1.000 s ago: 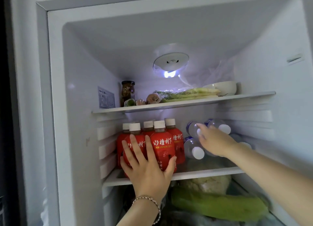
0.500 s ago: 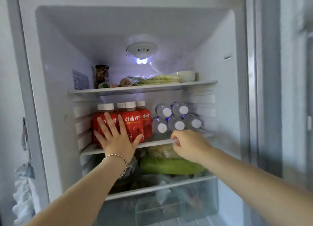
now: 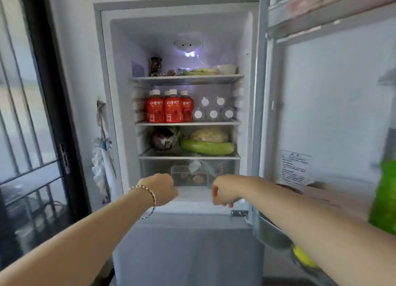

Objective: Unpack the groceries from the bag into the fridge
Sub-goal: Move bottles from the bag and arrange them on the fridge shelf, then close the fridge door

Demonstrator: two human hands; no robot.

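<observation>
The fridge (image 3: 120,114) stands open in front of me. On its middle shelf (image 3: 188,123) stand several red drink bottles (image 3: 169,108), with several clear water bottles (image 3: 213,111) lying beside them, caps toward me. Below lie a purple cabbage (image 3: 164,138), a cauliflower (image 3: 210,134) and a long green gourd (image 3: 206,147). My left hand (image 3: 160,188) and my right hand (image 3: 225,190) hang in front of the fridge's lower edge, fingers loosely curled, holding nothing. No bag is in view.
The top shelf carries a jar (image 3: 156,66), wrapped greens (image 3: 197,71) and a white bowl (image 3: 226,69). A clear drawer (image 3: 188,172) sits under the bottom shelf. The open door (image 3: 321,114) is at right, with a green bottle (image 3: 383,195). A barred window (image 3: 27,135) is at left.
Both hands have drawn back from the middle shelf and dropped to the fridge's lower edge. The view has pulled away, showing the whole fridge and its door.
</observation>
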